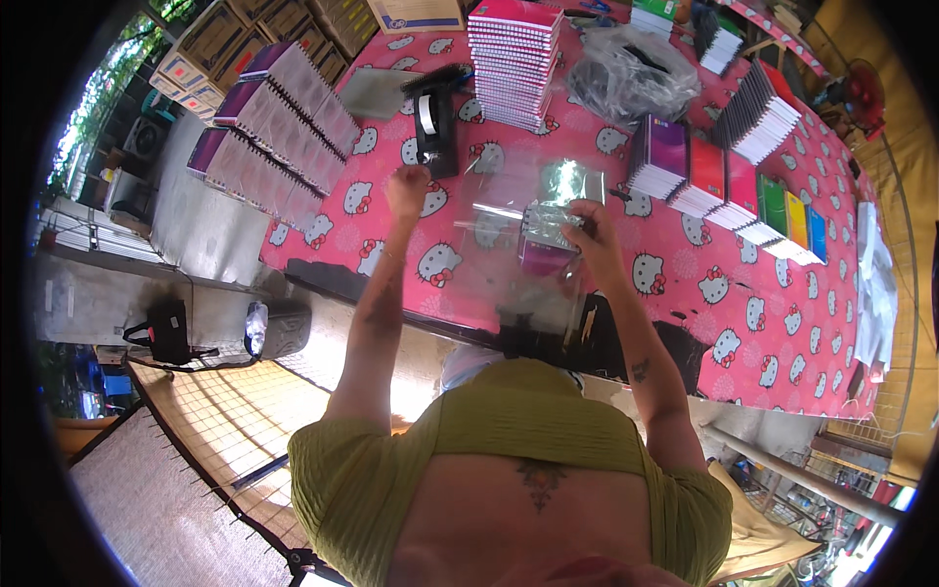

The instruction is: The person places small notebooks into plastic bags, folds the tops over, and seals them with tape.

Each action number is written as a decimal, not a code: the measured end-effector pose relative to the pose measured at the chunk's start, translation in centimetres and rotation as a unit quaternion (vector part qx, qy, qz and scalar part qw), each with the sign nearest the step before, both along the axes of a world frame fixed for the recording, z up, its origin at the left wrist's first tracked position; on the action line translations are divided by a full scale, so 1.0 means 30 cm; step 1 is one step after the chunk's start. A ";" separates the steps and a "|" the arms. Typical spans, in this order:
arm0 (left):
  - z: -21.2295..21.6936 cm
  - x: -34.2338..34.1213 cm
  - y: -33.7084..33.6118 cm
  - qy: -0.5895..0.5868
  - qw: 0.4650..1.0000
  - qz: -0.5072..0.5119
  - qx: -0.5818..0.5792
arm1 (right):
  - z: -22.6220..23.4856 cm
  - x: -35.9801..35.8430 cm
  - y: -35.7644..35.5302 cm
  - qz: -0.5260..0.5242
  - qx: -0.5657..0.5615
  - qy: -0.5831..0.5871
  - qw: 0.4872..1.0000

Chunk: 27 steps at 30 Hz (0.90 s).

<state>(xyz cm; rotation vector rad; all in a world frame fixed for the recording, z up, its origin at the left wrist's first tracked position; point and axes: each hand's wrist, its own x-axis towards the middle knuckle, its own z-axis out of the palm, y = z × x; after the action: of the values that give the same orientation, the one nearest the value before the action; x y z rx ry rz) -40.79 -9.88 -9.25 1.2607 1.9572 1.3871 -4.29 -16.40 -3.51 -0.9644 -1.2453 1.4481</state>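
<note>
My left hand (pixel 409 192) is closed, fingers bent together, at the near end of a black tape dispenser (pixel 442 152) carrying a roll of clear tape (pixel 426 114). Whatever its fingertips hold, if anything, is too small to make out. My right hand (pixel 595 241) pinches a fold of clear plastic wrap (pixel 548 221). Under that shiny film lies a purple notebook (pixel 546 257), partly covered by the folds and by glare. More of the loose film spreads flat to the left of the notebook, toward the table's near edge.
The table has a pink patterned cover (pixel 646 274). A tall notebook stack (pixel 514 73) stands at the back, beside crumpled clear plastic (pixel 634 83). Spiral notebooks (pixel 269 147) stand in rows at left. Colored notebook stacks (pixel 690 181) line the right. Cardboard boxes (pixel 210 54) are piled behind.
</note>
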 end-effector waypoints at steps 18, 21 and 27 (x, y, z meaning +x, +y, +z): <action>0.363 0.683 0.311 0.358 0.589 -0.694 -0.210 | 0.039 0.060 0.001 0.001 -0.005 -0.021 1.000; 0.038 0.517 0.309 -0.032 0.581 -0.733 -0.352 | 0.042 0.017 0.013 0.025 -0.019 -0.001 1.000; 0.126 0.380 0.074 -0.284 0.765 -0.533 -0.222 | -0.053 0.030 -0.019 -0.046 0.069 -0.065 0.994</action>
<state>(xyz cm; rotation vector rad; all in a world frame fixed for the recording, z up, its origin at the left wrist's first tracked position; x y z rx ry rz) -29.38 -7.66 -5.48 1.1765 0.7653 0.5299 -3.38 -16.97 -5.11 -1.0214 -1.3590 1.2286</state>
